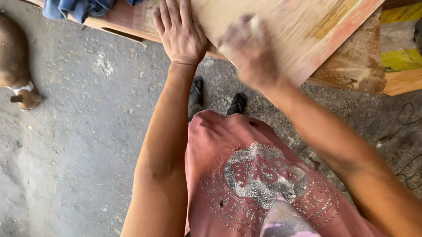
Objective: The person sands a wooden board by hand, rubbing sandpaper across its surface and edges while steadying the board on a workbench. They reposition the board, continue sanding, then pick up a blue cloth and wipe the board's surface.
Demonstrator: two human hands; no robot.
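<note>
I see my left hand (179,31) lying flat and open, fingers stretched together, palm down on the near edge of a pale wooden board (283,10) that slants across the top of the view. My right hand (249,54) is just beside it on the same board, blurred; it seems curled over something small and light-coloured, but I cannot tell what it is or how tightly the fingers close. The board rests on a table (126,19) of reddish wood, with a blue cloth (89,2) bunched at its far left end. Below the hands, my dark shoes (217,100) stand on the dusty concrete floor (82,160). A tan and white dog (4,55) lies on that floor well off to the left, and a black cable (417,151) snakes along it on the right.
</note>
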